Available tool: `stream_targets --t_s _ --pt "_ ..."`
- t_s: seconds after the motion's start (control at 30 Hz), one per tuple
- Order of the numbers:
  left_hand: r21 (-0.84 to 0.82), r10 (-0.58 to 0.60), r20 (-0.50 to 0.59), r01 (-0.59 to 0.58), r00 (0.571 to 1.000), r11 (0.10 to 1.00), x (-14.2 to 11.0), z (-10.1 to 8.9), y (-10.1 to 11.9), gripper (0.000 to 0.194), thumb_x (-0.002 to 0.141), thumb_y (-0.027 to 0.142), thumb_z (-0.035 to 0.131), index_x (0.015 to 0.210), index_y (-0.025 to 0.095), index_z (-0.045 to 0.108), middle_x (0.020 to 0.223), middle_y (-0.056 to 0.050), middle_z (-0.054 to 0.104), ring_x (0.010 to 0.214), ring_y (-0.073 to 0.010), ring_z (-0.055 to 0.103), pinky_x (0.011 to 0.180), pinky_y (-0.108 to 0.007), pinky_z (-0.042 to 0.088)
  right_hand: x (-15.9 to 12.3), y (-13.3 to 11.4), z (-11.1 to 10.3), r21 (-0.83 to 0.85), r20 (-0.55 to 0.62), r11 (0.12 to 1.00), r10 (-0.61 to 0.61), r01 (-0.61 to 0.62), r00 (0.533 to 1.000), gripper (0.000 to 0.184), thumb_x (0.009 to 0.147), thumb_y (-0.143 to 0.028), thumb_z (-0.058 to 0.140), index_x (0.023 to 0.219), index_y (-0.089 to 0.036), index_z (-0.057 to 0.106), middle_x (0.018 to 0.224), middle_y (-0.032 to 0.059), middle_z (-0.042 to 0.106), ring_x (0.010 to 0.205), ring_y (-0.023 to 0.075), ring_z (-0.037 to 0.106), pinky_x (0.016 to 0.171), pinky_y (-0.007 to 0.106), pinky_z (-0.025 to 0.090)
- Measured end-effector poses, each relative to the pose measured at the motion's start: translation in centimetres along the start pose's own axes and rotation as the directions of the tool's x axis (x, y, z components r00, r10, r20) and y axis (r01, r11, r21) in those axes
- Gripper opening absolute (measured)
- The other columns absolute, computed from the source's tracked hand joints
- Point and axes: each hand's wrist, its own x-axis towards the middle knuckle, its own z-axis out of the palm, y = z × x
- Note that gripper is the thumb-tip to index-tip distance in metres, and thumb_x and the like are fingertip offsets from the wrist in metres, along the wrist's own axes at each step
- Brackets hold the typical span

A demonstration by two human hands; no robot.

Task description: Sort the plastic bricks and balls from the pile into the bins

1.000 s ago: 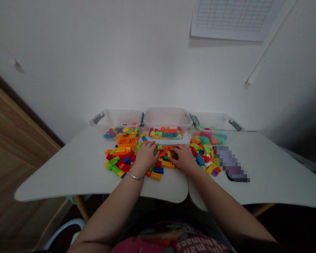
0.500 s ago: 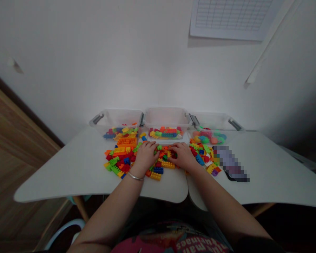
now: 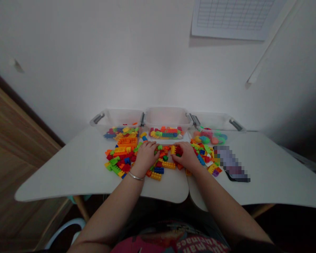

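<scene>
A heap of colourful plastic building blocks (image 3: 122, 156) covers the middle of a white table (image 3: 76, 168). My left hand (image 3: 145, 155), with a thin bracelet at the wrist, lies palm down on the blocks, fingers curled over them. My right hand (image 3: 186, 155) rests just to its right, fingers closed round a red and yellow block (image 3: 176, 150) lifted slightly off the heap. A yellow studded brick (image 3: 168, 164) lies between the two hands.
Three clear plastic bins stand against the wall: the left bin (image 3: 117, 123), the middle bin (image 3: 166, 123) and the right bin (image 3: 213, 128), each holding toys. A dark flat object (image 3: 235, 172), partly pixelated, lies right of the blocks. A wooden panel (image 3: 13, 151) runs along the left.
My right hand has closed on a red and yellow block and raised it a little. My left hand has stayed in place on the heap.
</scene>
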Motion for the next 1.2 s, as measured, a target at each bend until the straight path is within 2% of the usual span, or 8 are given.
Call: stream_targets --t_s 0.1,0.23,0.37,0.5,0.67,0.8,1.0,1.2 --pt "0.008 0.008 0.0 -0.008 1.0 1.0 0.0 0.0 0.0 0.035 0.088 0.029 0.055 0.119 0.018 0.067 0.127 -0.009 0.066 0.117 -0.0264 0.056 0.106 -0.044 0.043 -0.1 -0.3 -0.5 0.078 -0.157 0.997 0.025 -0.012 0.987 0.038 0.078 -0.03 0.063 0.114 -0.018 0.061 0.107 0.0113 0.065 0.098 0.0253 0.059 0.092 0.042 0.048" --pt "0.012 0.002 0.006 -0.002 1.0 1.0 0.0 0.0 0.0 0.036 0.088 0.028 0.055 0.12 0.016 0.066 0.127 -0.009 0.066 0.118 -0.0264 0.055 0.106 -0.044 0.043 0.5 -0.9 -1.7 0.089 -0.35 0.995 0.079 -0.051 0.933 0.054 0.082 -0.036 0.061 0.132 -0.018 0.052 0.107 0.0115 0.062 0.088 0.0235 0.057 0.085 0.041 0.051" --pt "0.009 0.013 -0.002 -0.013 1.0 1.0 0.0 0.0 0.0 0.035 0.088 0.027 0.054 0.119 0.017 0.067 0.126 -0.009 0.066 0.117 -0.0262 0.056 0.106 -0.043 0.043 2.3 -1.4 -3.2 0.052 -0.405 0.999 0.033 -0.013 0.914 0.044 0.086 -0.037 0.054 0.128 -0.021 0.055 0.113 0.0121 0.06 0.095 0.0244 0.057 0.086 0.042 0.051" --pt "-0.008 0.005 -0.007 -0.005 1.0 1.0 0.0 0.0 -0.1 0.034 0.087 0.026 0.056 0.118 0.019 0.067 0.125 -0.008 0.067 0.117 -0.0261 0.056 0.106 -0.045 0.043 5.8 -1.0 -4.6 -0.016 -0.429 0.999 -0.032 0.028 0.903 0.047 0.087 -0.034 0.052 0.131 -0.02 0.052 0.122 0.0137 0.058 0.104 0.0247 0.056 0.091 0.042 0.049" --pt "-0.007 0.005 -0.005 -0.005 1.0 1.0 0.1 0.2 -0.2 0.035 0.086 0.026 0.056 0.119 0.021 0.067 0.124 -0.008 0.067 0.117 -0.0263 0.056 0.106 -0.045 0.043 10.9 0.2 -5.4 -0.065 -0.385 0.997 0.014 -0.042 0.923 0.047 0.085 -0.032 0.053 0.13 -0.018 0.054 0.121 0.0134 0.063 0.103 0.0249 0.059 0.094 0.044 0.048" --pt "0.001 0.007 -0.008 -0.007 1.0 1.0 0.0 0.2 -0.3 0.035 0.086 0.026 0.055 0.119 0.02 0.067 0.125 -0.007 0.067 0.117 -0.0265 0.056 0.107 -0.045 0.043 13.4 0.3 -5.2 -0.217 -0.197 0.955 0.159 -0.201 0.967 0.049 0.082 -0.034 0.06 0.128 -0.017 0.057 0.119 0.0115 0.068 0.109 0.028 0.061 0.097 0.045 0.046" --pt "-0.012 0.013 -0.014 -0.013 1.0 1.0 0.0 0.2 -0.3 0.034 0.086 0.026 0.055 0.117 0.02 0.068 0.124 -0.009 0.067 0.116 -0.0264 0.057 0.106 -0.046 0.044 14.5 -0.3 -4.9 -0.421 0.001 0.859 0.322 -0.292 0.947 0.066 0.082 -0.043 0.062 0.139 -0.014 0.048 0.107 0.0133 0.073 0.105 0.0304 0.066 0.096 0.047 0.044" --pt "-0.002 0.001 -0.001 -0.001 1.0 1.0 0.0 0.0 -0.1 0.035 0.086 0.026 0.055 0.119 0.021 0.067 0.125 -0.008 0.067 0.117 -0.0267 0.055 0.105 -0.046 0.044 14.6 0.0 -4.6 -0.432 0.01 0.853 0.328 -0.292 0.945 0.06 0.083 -0.044 0.06 0.135 -0.016 0.051 0.108 0.0117 0.074 0.107 0.029 0.066 0.097 0.046 0.042"
